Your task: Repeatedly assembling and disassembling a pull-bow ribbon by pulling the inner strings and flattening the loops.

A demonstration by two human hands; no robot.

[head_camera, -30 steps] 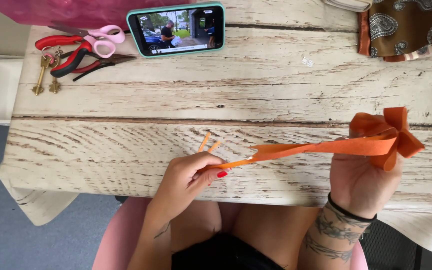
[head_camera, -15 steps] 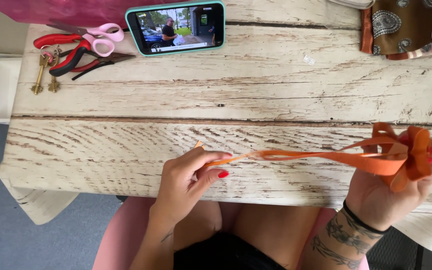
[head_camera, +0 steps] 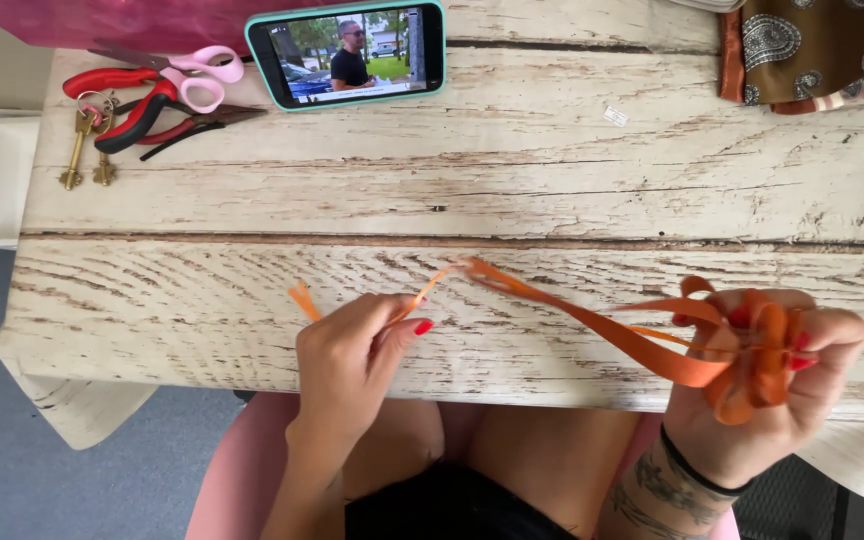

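Far left of the whitewashed wooden table (head_camera: 552, 170): two brass keys (head_camera: 82, 150) on a ring, then pink-handled scissors (head_camera: 187, 72) lying over red-handled pliers (head_camera: 132, 105). Next along, a phone in a teal case (head_camera: 347, 52), screen lit, lying flat near the far edge. None of it within reach of either hand.

My left hand (head_camera: 352, 360) sits at the near edge, fingers closed in a pinch on the thin end of the orange ribbon (head_camera: 592, 325). A short frayed tail (head_camera: 304, 300) sticks out behind the knuckles.

From the pinch the ribbon rises to a small kink, then runs down and right, off the table surface, apparently slack rather than taut.

My right hand (head_camera: 767, 385) is curled shut around a bunch of ribbon loops (head_camera: 747, 350), thumb and fingertips clamping the centre. Loops fan out above and below the grip.

Far right corner: patterned brown cloth (head_camera: 817, 45), untouched.

Judgement: I am mid-way through forming a looped bow, feeding the free length toward the bunch. The next move calls for keeping the right-hand clamp firm so the loops do not spring apart, while the left takes up the slack and guides the strand without twisting it.
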